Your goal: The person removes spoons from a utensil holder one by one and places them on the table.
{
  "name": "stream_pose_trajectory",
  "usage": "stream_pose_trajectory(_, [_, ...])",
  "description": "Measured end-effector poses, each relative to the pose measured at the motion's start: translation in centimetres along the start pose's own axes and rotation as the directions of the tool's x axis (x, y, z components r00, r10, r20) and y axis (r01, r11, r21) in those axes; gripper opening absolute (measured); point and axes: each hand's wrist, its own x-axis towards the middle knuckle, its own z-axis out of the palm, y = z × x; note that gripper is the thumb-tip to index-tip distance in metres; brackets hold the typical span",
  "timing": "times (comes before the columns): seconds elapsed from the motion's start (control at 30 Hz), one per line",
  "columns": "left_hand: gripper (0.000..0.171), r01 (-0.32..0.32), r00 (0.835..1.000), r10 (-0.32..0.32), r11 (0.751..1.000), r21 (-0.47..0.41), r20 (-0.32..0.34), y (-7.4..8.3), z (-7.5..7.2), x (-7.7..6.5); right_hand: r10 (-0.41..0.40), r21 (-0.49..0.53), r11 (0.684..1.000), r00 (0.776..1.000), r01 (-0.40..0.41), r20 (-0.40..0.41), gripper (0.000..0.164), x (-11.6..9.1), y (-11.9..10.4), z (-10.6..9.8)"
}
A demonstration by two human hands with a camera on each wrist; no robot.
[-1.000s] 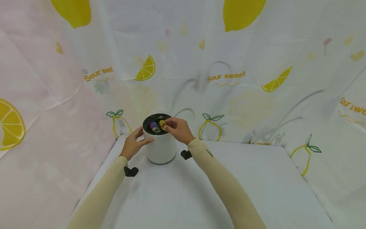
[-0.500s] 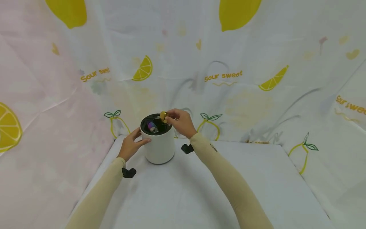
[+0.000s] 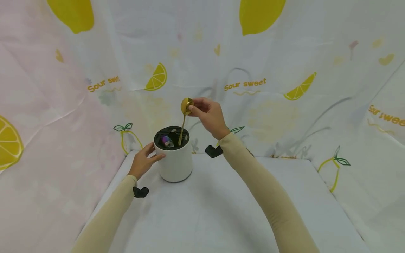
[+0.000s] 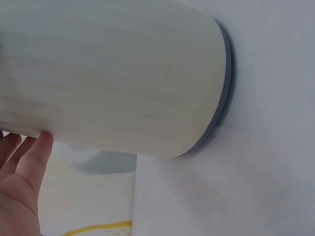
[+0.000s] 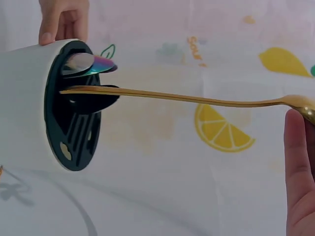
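Lemon-print cloth [image 3: 202, 49] backs the surface [image 3: 190, 221]. Near its far-left corner, the left hand [image 3: 143, 162] grips the holder [image 3: 175, 165]; the right hand [image 3: 211, 116] pinches the spoon [image 3: 185, 106], now drawn nearly out.

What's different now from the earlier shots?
The right hand has pulled the gold spoon up out of the holder by its bowl; its handle, hidden before, now shows down to its tip at the opening. The left hand stayed against the holder's side, the holder stayed upright, and the rainbow piece stayed inside.
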Motion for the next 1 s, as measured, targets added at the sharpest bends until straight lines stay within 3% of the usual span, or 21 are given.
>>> stream_pose_trajectory(0.17, [0.096,-0.005,1.0,0.005,1.0,0.002,-0.001,0.2,-0.1,0.0,-0.018,0.053,0.998,0.998,0.021,-0.055,0.022,0.5,-1.9,-1.6])
stream_pose_trajectory(0.33, [0.094,-0.004,1.0,0.004,1.0,-0.013,-0.002,0.2,0.0,-0.1,-0.011,0.067,0.998,0.994,0.018,-0.108,0.022,0.6,-2.3,-3.2])
stream_pose_trajectory(0.67, [0.095,-0.014,1.0,0.014,1.0,-0.019,0.003,0.1,0.0,-0.6,0.05,0.069,0.997,0.982,-0.038,-0.182,0.02,-0.8,-0.3,-4.7])
stream_pose_trajectory(1.0, [0.096,-0.007,1.0,0.007,1.0,-0.023,0.0,0.4,0.1,-0.6,0.089,0.069,0.995,0.98,-0.078,-0.18,0.023,-2.5,1.6,-5.0])
